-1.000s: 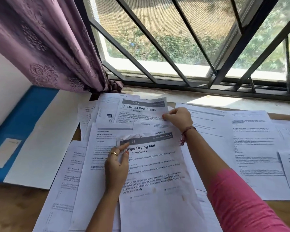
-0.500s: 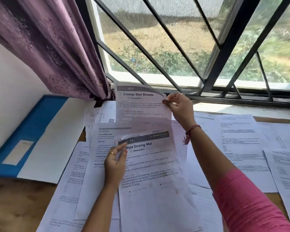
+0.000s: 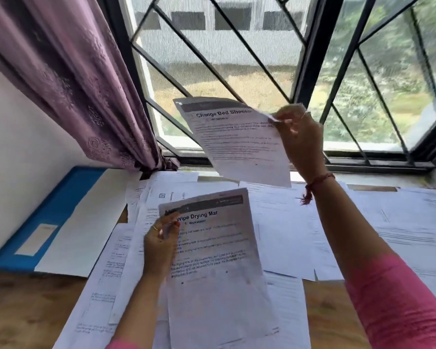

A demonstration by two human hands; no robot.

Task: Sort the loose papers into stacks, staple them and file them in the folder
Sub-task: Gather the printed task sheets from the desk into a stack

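Right hand (image 3: 301,144): raised in front of the window, fingers (image 3: 291,117) pinched on the top right corner of the "Change Bed Sheets" sheet (image 3: 237,144); probably lifted to read the title and choose a stack.
"Change Bed Sheets" sheet: clear of the counter, hanging tilted, down and left of the pinching fingers.
Left hand (image 3: 161,245): clamped on the left edge of the "Wipe Drying Mat" sheet (image 3: 217,250), thumb on top near the heading; likely held apart as a separate document.
"Wipe Drying Mat" sheet: top end lifted, spreading right of the fingers, lower end blurred into the pile.
Loose papers (image 3: 363,227): spread overlapping across the wooden counter (image 3: 23,311), unsorted, unstapled.
Blue folder (image 3: 53,210): flat at far left against the wall, a white sheet (image 3: 91,222) overlapping it; filing not yet begun.
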